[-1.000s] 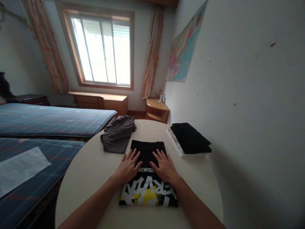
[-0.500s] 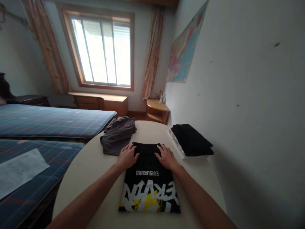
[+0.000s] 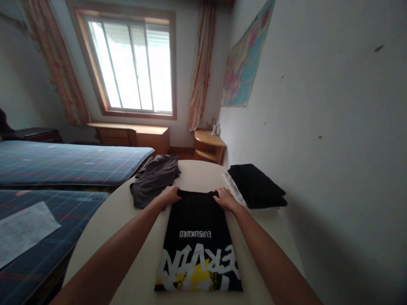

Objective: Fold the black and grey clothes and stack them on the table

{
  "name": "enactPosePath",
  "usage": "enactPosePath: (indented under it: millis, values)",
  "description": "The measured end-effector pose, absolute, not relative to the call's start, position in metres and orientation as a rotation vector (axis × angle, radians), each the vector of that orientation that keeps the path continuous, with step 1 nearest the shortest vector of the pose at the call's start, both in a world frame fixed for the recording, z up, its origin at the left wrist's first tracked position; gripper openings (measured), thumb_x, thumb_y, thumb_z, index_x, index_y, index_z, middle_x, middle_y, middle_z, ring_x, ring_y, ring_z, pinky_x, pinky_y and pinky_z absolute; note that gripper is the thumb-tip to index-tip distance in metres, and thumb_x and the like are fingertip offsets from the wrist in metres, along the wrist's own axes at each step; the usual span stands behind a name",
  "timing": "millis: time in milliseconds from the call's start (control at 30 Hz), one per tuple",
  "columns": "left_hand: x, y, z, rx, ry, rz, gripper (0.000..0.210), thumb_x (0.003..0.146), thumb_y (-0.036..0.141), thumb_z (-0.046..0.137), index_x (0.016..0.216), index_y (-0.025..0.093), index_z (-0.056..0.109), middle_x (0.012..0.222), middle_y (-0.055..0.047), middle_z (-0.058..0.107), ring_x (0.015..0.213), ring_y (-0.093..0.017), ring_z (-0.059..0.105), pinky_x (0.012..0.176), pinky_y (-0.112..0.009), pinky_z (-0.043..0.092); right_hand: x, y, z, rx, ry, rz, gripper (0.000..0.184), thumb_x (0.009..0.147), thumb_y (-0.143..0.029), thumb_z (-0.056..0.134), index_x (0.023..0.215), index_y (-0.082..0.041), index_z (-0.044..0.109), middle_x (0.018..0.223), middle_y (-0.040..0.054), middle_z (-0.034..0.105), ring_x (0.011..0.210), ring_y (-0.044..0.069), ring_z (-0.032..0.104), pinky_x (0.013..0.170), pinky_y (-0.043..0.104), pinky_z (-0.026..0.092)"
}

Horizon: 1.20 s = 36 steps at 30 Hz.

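Observation:
A black T-shirt (image 3: 197, 216), folded into a rectangle with white lettering and a yellow print, lies flat before me with its print upside down to my view. My left hand (image 3: 170, 195) is closed on its far left corner, thumb on the cloth. At the far right corner my right hand (image 3: 224, 198) pinches the fabric the same way. The fingertips of both hands are partly hidden at the edge. Close beyond my left hand lies a loosely heaped grey garment (image 3: 155, 178).
The round cream table (image 3: 92, 250) holds the clothes. To the right, dark folded clothes (image 3: 256, 185) sit on white ones, close to the wall (image 3: 333, 182). Left of the table are plaid mattresses (image 3: 73, 165) and a sheet of paper (image 3: 27, 228). A corner shelf (image 3: 210, 138) stands beyond.
Both hands have slid outward from lying on top of the T-shirt to its far corners, and their fingers have closed there. The view has shifted slightly.

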<state>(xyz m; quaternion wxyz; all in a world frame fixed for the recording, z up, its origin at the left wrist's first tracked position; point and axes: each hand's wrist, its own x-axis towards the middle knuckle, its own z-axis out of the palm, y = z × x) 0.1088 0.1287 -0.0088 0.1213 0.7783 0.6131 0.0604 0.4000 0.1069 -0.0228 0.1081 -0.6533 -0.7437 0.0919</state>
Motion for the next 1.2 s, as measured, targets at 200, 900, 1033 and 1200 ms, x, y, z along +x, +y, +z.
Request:
enactPosePath:
  millis: [200,900,1033,1200]
  values:
    - [0.115,0.131,0.003,2.232,1.773,0.228,0.025,0.065,0.021,0.075,0.09,0.022,0.073,0.094,-0.004,0.075,0.095,-0.024,0.069,0.079,-0.026,0.052,0.405,0.113,-0.014,-1.848,-2.138,0.421,0.026,0.087,-0.023,0.061,0.111,-0.016,0.065,0.111,0.0092,0.069,0.103,0.02,0.063,0.089,0.029,0.045]
    - [0.092,0.046,0.063,2.139,1.262,0.882,0.027,0.072,0.024,0.067,0.097,0.013,0.067,0.079,-0.001,0.066,0.074,-0.016,0.06,0.068,-0.025,0.049,0.419,0.02,0.079,-1.349,-1.956,0.574,0.027,0.082,-0.024,0.062,0.107,-0.016,0.068,0.098,0.0068,0.072,0.082,0.018,0.067,0.078,0.032,0.055]
    - [0.086,0.01,0.058,2.127,1.08,0.873,0.021,0.073,0.026,0.066,0.09,0.014,0.066,0.077,-0.001,0.065,0.072,-0.016,0.058,0.066,-0.025,0.047,0.418,-0.019,0.074,-1.254,-1.974,0.621,0.019,0.081,-0.028,0.062,0.097,-0.018,0.068,0.096,0.0057,0.07,0.091,0.02,0.065,0.079,0.032,0.054]
    - [0.078,-0.033,0.043,2.214,1.029,0.765,0.021,0.072,0.017,0.062,0.093,0.017,0.064,0.087,-0.001,0.066,0.079,-0.017,0.058,0.073,-0.027,0.046,0.413,-0.065,0.055,-1.142,-1.999,0.686,0.016,0.076,-0.018,0.058,0.091,-0.02,0.064,0.103,0.0054,0.064,0.1,0.02,0.061,0.086,0.034,0.051]
